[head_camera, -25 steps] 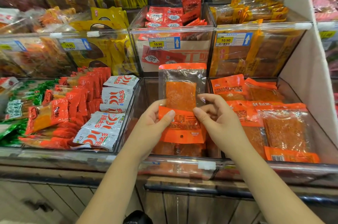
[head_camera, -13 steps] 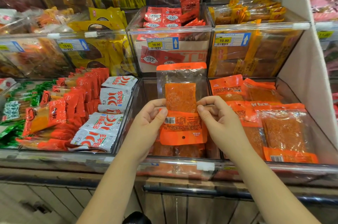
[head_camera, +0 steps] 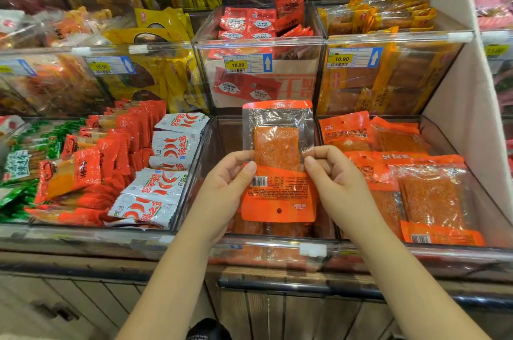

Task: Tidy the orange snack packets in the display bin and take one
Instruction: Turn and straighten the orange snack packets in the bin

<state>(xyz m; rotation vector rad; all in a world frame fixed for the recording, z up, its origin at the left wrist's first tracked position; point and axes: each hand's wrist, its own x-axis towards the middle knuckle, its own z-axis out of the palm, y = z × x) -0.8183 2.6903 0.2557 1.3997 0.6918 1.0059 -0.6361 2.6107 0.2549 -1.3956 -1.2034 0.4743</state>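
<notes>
Both hands are on it! The left hand pinches the orange-and-clear plastic snack packet at its 9 o'clock edge, thumb in front and fingers curled behind. The right hand mirrors that at the 3 o'clock edge, thumb and forefinger nipping the film, the other fingers loosely curled. Neither hand has hold of anything else.

The packet is held up off the stock, back face to the camera and barcode showing. Its long axis runs straight from 12 to 6, with the hang hole down at 6 and the clear window up at 12. It hangs over the middle clear acrylic display bin, where a low layer of flat orange packets lies beneath it at 6 o'clock. Off at 3 o'clock, the neighbouring bin carries a loose pile of similar orange packets, some of them skewed.

Here's what matters: the hands sit level, one on each side of the packet, so neither is nearer and either could carry it alone. My read is that this is the one being taken. Drawing it toward 6, out over the front rim with the long axis unchanged, looks the natural move.
</notes>
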